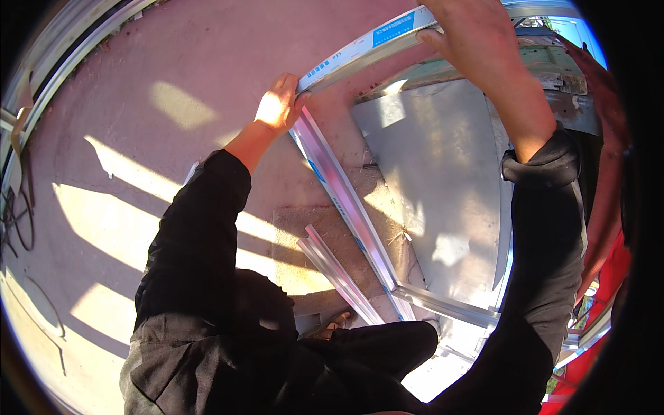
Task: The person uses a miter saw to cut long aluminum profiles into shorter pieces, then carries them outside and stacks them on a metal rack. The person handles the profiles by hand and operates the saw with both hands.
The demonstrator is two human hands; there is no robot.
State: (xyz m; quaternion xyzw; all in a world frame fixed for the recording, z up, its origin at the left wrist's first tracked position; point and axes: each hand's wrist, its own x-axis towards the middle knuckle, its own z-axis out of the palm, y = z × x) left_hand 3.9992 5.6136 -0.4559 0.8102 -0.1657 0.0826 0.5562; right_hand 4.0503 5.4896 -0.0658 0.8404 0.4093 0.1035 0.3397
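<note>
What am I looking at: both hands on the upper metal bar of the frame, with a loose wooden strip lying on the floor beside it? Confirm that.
Not quite. The left hand and right hand do both grip the upper metal bar, but the loose strip on the floor beside the frame is shiny silver metal, not wood. The head view shows this.

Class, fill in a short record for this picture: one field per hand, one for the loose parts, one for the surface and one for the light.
Left hand: grip on the lower end of the upper metal bar
Right hand: pressed on the same bar's upper end
Loose parts: short metal profile lying beside the frame's long side rail
Surface: pinkish concrete floor
Light: sun patches, hard shadows
</note>
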